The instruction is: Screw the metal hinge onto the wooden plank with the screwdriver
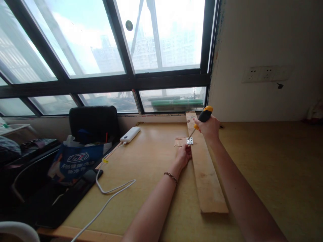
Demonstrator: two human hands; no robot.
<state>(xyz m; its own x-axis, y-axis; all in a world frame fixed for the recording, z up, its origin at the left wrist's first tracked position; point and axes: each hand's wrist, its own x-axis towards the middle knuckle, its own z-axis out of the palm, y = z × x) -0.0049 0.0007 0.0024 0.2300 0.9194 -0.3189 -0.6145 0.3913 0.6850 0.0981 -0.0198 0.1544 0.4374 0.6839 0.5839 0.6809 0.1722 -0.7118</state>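
Observation:
My right hand (209,127) is wrapped around the yellow-and-black handle of a screwdriver (205,115). The screwdriver slants down to the left, its tip at a small silver metal hinge (189,140). This hinge lies across the left edge of a long wooden plank (207,178) and a short piece of wood (179,141) beside it. Just below the hinge, my left hand (184,156) has its fingers bent against the plank's left edge. What those fingers grip is partly hidden. A braided bracelet (171,177) circles the left wrist.
A white power bank (130,134) lies on the wooden table (151,168), with a white cable (118,190) trailing to the front edge. A black chair (94,124) and a blue bag (75,161) stand at the left. Windows and a wall with sockets (267,73) bound the far side.

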